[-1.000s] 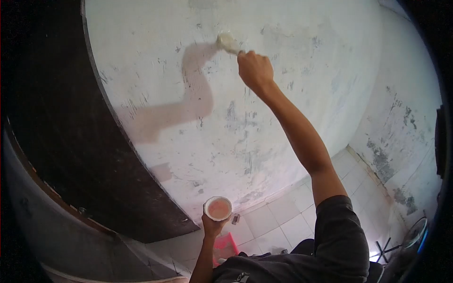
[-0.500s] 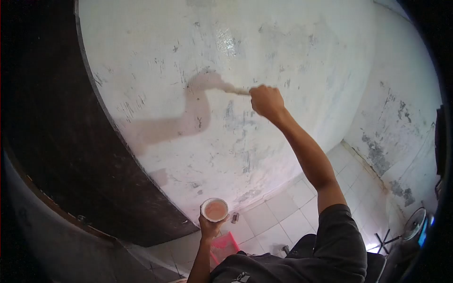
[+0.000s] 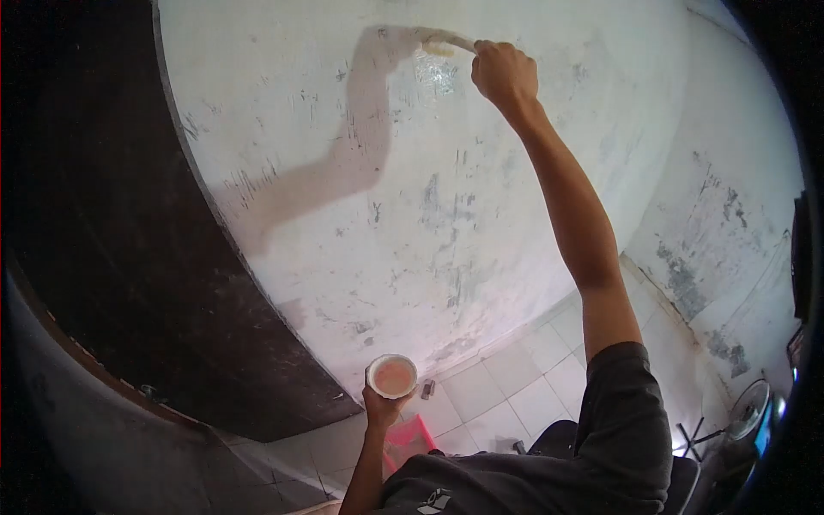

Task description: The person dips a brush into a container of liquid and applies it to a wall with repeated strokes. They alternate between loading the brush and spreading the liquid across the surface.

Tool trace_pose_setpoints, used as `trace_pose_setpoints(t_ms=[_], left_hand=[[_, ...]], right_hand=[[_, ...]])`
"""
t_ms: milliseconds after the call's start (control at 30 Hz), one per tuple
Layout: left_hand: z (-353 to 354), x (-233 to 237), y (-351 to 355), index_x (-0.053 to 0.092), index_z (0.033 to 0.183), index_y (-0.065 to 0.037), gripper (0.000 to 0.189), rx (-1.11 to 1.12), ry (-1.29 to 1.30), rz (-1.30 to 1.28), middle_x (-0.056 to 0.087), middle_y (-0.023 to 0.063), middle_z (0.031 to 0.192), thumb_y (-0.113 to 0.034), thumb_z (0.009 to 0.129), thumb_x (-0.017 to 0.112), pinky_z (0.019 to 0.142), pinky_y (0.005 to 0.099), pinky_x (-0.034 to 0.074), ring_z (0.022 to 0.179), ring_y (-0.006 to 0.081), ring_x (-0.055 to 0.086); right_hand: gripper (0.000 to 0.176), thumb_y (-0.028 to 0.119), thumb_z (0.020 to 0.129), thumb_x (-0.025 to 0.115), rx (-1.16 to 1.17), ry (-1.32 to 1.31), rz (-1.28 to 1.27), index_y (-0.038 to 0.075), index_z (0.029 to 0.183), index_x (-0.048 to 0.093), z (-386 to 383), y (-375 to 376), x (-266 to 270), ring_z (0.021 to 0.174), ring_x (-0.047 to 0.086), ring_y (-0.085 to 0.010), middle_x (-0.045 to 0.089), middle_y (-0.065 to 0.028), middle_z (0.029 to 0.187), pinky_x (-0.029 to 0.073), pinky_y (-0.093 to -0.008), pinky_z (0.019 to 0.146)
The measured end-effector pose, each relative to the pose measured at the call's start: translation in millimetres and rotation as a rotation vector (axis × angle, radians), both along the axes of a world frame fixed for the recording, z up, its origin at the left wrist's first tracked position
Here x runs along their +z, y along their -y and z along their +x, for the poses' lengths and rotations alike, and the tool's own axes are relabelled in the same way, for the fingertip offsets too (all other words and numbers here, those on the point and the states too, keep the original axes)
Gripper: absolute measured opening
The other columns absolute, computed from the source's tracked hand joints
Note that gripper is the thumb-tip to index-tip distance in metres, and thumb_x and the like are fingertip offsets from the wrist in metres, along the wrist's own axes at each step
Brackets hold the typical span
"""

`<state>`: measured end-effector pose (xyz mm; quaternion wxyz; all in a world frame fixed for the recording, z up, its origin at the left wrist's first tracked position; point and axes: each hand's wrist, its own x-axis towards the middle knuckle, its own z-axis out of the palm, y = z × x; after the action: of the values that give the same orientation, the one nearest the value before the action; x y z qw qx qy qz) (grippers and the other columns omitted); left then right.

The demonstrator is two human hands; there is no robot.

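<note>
Scuffed white wall (image 3: 532,215) fills most of what we see, marked with grey scratches and patches, and a dark panel (image 3: 112,215) stands along its left side. Our right hand (image 3: 505,70) reaches high up, its grip pressed together around the handle of a brush (image 3: 442,41), whose pale bristles lie against the wall near the top edge of the view. A wet, glossy patch shows on the wall just below the bristles. The arm's shadow (image 3: 343,163) bends across the wall to the left.

Low down, our left hand (image 3: 384,406) holds a cup (image 3: 392,376) from underneath, fingers wrapped round its base, well apart from the brush. The cup is round and white-rimmed, upright, and holds a pinkish-orange liquid that nearly covers its inside. Below it lies a pale tiled floor (image 3: 506,378), with a pink plastic item (image 3: 403,438) just behind the left wrist.
</note>
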<state>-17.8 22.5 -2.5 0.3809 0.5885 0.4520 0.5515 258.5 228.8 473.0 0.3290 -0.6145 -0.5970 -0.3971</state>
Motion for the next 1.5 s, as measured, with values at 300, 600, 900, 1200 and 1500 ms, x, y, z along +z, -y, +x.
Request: trace_pose_setpoints(t_ms=[300,600,900,1200,1500], left_hand=[[-3,-6,2,0.051,0.116,0.000,0.068,-0.070,0.099,-0.009,0.061,0.0094,0.107,-0.003,0.058,0.087,0.085,0.0335,0.051,0.099,0.0197,0.061],[-3,0,9,0.051,0.114,0.001,0.066,-0.033,-0.036,0.050,0.062,0.0111,0.110,-0.004,0.059,0.088,0.085,0.0350,0.051,0.096,0.0204,0.062],[7,3,11,0.051,0.115,0.000,0.066,-0.061,0.046,0.038,0.063,0.0105,0.107,-0.005,0.061,0.087,0.086,0.0356,0.050,0.099,0.0204,0.061],[14,2,10,0.049,0.116,-0.001,0.071,-0.014,0.012,0.004,0.061,0.0106,0.109,-0.008,0.058,0.089,0.087,0.0351,0.050,0.099,0.0200,0.061],[18,7,14,0.052,0.115,-0.001,0.069,-0.011,-0.011,-0.027,0.062,0.0103,0.107,-0.010,0.058,0.089,0.087,0.0351,0.050,0.100,0.0198,0.060]], right_hand=[[0.015,0.012,0.084,0.053,0.019,0.009,-0.023,0.004,0.090,0.065,5,7,-22,0.073,0.067,-0.0355,0.067,-0.0170,0.079,0.053,-0.0465,0.064],[0.017,0.009,0.081,0.053,0.087,0.074,-0.445,0.002,0.090,0.066,14,25,-95,0.077,0.065,-0.0373,0.066,-0.0198,0.082,0.052,-0.0484,0.069],[0.015,0.006,0.078,0.055,0.054,0.014,-0.449,0.003,0.088,0.066,19,31,-89,0.079,0.066,-0.0354,0.066,-0.0177,0.083,0.053,-0.0458,0.069],[0.014,0.008,0.080,0.055,0.039,-0.064,-0.023,0.004,0.086,0.067,13,-2,-28,0.072,0.068,-0.0342,0.067,-0.0169,0.079,0.054,-0.0441,0.063],[0.019,0.017,0.087,0.052,0.028,-0.078,0.073,0.007,0.098,0.064,14,5,-8,0.070,0.065,-0.0358,0.066,-0.0170,0.081,0.052,-0.0473,0.063]])
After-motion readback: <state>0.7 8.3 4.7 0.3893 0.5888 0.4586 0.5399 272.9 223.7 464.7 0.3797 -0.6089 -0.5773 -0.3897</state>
